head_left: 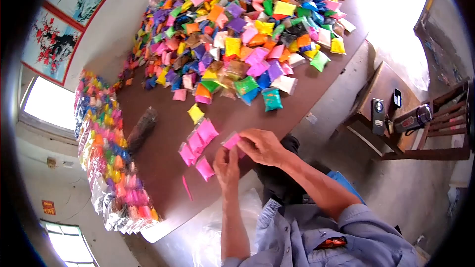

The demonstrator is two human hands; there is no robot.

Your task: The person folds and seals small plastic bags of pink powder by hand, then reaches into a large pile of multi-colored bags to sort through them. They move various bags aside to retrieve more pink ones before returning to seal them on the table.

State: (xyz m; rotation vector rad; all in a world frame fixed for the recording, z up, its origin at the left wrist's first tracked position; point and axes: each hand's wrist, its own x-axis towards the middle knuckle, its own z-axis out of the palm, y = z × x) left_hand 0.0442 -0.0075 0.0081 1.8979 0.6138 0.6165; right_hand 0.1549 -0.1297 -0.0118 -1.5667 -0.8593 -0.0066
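Observation:
Between my two hands is a pink packet (231, 141), raised over the near edge of the brown table (163, 188). My right hand (262, 147) pinches its right side with thumb and fingers. My left hand (227, 167) is just below and left of it, fingertips pressed together at its lower edge. Several pink packets (196, 142) lie in a group left of my hands, one (204, 168) a little lower. A yellow packet (195, 113) rests above the group. A thin pink strip (187, 188) lies on the table below them.
A big heap of coloured packets (237, 44) covers the far part of the table. Bundled bags of packets (114, 163) line the left edge, beside a dark wrapped bundle (142, 129). At right, a wooden stand (381, 86) holds a flask (413, 117) beside a chair (448, 128).

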